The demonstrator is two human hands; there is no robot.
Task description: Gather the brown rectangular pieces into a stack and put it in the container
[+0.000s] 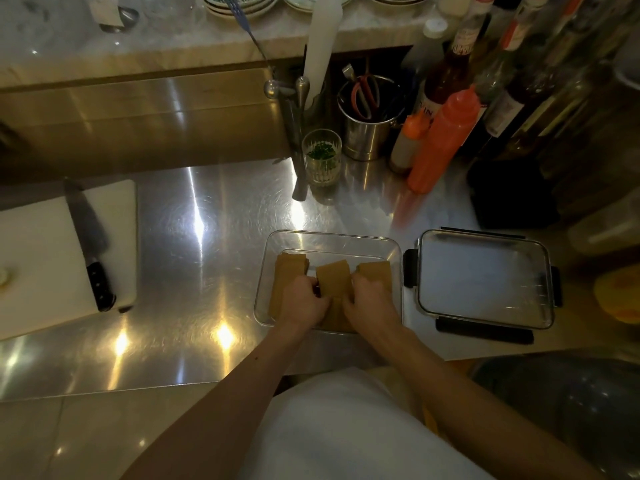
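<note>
Both hands work a stack of brown rectangular pieces inside a clear rectangular glass container on a steel counter.

The left hand (pixel 302 299) and right hand (pixel 370 296), fingers curled, pinch the middle stack of brown rectangular pieces (pixel 333 274) in the clear glass container (pixel 332 237), between two other brown stacks (pixel 290 268). A careless squeeze could likely splay the thin sheets or topple neighbouring piles; the clip-lock lid (pixel 485 277) lies just beside.
</note>
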